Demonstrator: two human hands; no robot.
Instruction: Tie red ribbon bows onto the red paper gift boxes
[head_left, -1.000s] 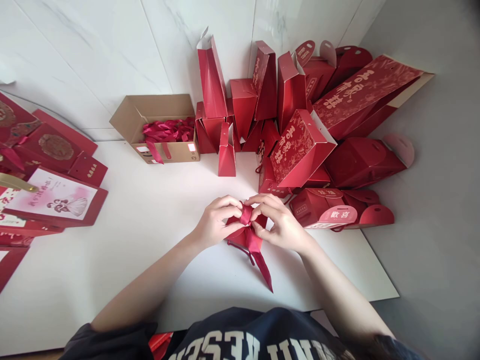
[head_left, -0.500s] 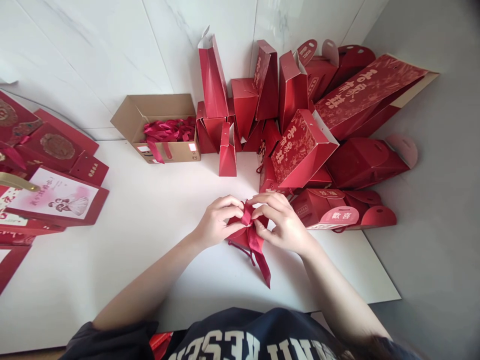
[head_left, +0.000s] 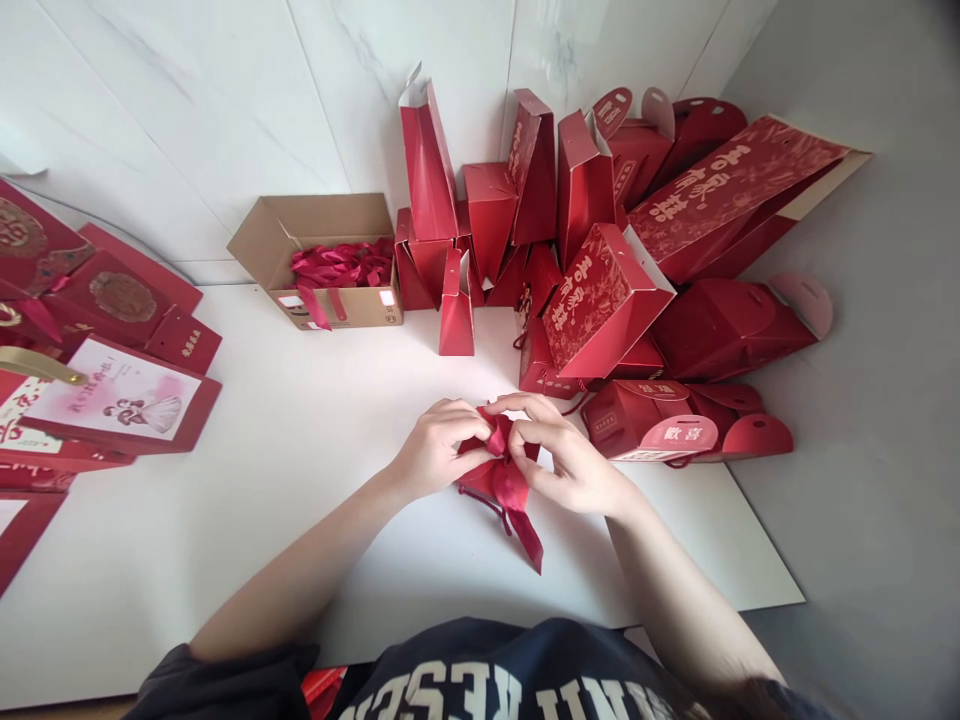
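Observation:
Both my hands meet over a red satin ribbon (head_left: 514, 490) at the middle of the white tabletop (head_left: 225, 520). My left hand (head_left: 433, 447) pinches the ribbon's left side, fingers curled. My right hand (head_left: 564, 450) pinches it from the right, fingertips close to the left hand's. A loose ribbon tail hangs toward me, ending in a pointed tip. A small red piece with a thin cord lies beneath the ribbon, mostly hidden by my hands.
An open cardboard box (head_left: 270, 235) of red ribbons stands at the back. A pile of red gift bags and boxes (head_left: 600, 290) fills the back right corner against the marble wall. Red cards and folders (head_left: 112, 390) lie at the left. The table's edge drops to grey floor on the right.
My fingers have worked the ribbon tighter and the hanging tail has shortened slightly. The hands stay in the same spot; the view shifted a little.

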